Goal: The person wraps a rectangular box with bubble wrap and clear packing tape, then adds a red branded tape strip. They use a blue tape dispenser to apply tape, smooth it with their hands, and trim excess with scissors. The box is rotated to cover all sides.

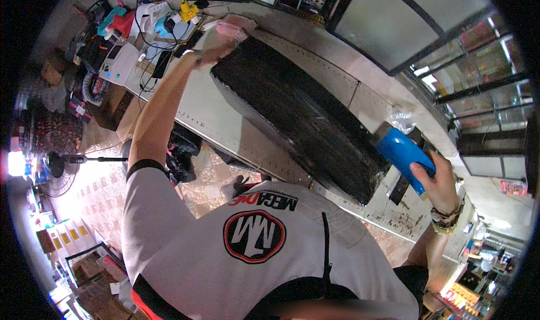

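Note:
A long black foam-like block (295,113) lies slantwise across a pale worktable (261,145) in front of me. Its upper face bears light streaks. My left hand (221,50) is at the block's far left end, blurred, near a pink cloth-like thing (230,28); whether it grips either cannot be told. My right hand (438,178) is closed around a blue handheld tool (403,153), which looks like a cordless clipper or a heat tool. The dark front end of this tool is at the block's right end, touching or very close to it.
Phones (162,63), cables, a yellow plug adapter (188,12) and a white device (119,63) crowd the table's left end. Clear crumpled plastic (401,120) and a dark strip (400,189) lie by the right hand. A fan (55,164) stands at left.

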### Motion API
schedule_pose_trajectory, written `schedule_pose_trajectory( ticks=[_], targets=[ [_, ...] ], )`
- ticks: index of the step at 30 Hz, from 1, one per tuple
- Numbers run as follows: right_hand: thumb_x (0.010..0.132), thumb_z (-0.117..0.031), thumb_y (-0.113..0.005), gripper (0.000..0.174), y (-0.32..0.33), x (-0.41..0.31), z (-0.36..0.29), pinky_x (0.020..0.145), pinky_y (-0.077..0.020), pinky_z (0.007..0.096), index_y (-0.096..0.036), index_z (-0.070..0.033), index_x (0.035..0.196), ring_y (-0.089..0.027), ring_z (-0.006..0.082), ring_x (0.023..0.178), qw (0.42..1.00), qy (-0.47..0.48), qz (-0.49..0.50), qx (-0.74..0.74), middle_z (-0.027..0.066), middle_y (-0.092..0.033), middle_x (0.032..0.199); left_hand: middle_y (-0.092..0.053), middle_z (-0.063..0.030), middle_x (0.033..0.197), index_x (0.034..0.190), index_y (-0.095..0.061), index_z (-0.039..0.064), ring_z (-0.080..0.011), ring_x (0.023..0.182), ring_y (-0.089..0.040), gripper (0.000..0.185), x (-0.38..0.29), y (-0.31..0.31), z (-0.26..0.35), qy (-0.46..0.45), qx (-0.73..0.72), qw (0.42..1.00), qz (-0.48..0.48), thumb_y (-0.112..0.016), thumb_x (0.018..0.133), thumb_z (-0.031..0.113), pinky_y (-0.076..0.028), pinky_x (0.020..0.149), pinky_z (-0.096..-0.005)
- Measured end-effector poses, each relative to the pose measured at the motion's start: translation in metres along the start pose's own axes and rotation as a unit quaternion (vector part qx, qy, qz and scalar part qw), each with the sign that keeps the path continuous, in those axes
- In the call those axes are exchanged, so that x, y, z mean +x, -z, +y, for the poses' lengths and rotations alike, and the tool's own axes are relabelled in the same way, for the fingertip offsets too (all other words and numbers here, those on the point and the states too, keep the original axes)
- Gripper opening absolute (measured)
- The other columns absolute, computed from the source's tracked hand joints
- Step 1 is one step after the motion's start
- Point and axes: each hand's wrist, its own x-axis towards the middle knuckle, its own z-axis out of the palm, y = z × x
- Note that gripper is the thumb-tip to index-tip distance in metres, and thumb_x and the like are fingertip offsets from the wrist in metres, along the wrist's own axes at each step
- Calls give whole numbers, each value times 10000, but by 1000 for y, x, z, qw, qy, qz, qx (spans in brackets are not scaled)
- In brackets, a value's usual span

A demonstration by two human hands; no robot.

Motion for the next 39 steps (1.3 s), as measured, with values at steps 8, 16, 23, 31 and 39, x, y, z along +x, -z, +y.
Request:
schedule_pose_trajectory(
  ticks=[8, 16, 23, 31, 39],
  targets=[
    [732, -392, -753, 482, -33, 84, -81, 551, -442, 325, -576, 16, 917, -585, 256, 571, 971, 220, -13, 96, 117, -585, 687, -428, -134, 1461, 1416, -419, 25, -239, 1350, -397, 691, -88, -105, 111, -259, -459, 773, -353, -422, 970, 553, -260, 1143, -394],
    [772, -335, -737, 376, -56, 116, -102, 517, -422, 294, -550, -16, 838, -549, 160, 544, 955, 244, 20, 166, 79, -573, 661, -644, -64, 1185, 1229, -574, 29, -172, 1082, -622, 355, -85, -92, 100, -160, -593, 686, -391, -602, 950, 246, -485, 961, -331],
    [862, -326, -696, 350, -89, 145, -103, 610, -474, 265, -613, -1, 961, -578, 101, 668, 959, 62, -23, 274, 39, -638, 758, -685, -90, 1036, 1104, -659, 7, -137, 912, -658, 276, -19, -31, 54, -286, -205, 932, -87, -623, 936, 222, -557, 781, -273],
    [868, -436, -676, 472, -111, 195, -70, 672, -509, 301, -667, 27, 961, -632, 152, 717, 959, 36, -69, 274, 93, -682, 800, -676, -43, 1063, 1158, -645, 40, -154, 889, -628, 278, 63, 8, -33, -5, -68, 997, -30, -586, 932, 191, -516, 797, -294],
    [857, -587, -612, 584, -114, 202, -67, 680, -506, 361, -696, -9, 834, -642, 192, 669, 963, 128, -21, 237, 117, -674, 706, -467, -83, 1367, 1375, -409, 48, -264, 1216, -460, 453, 103, -21, -55, -198, 387, 891, 131, -501, 935, 103, -353, 1044, -395]
  ],
)
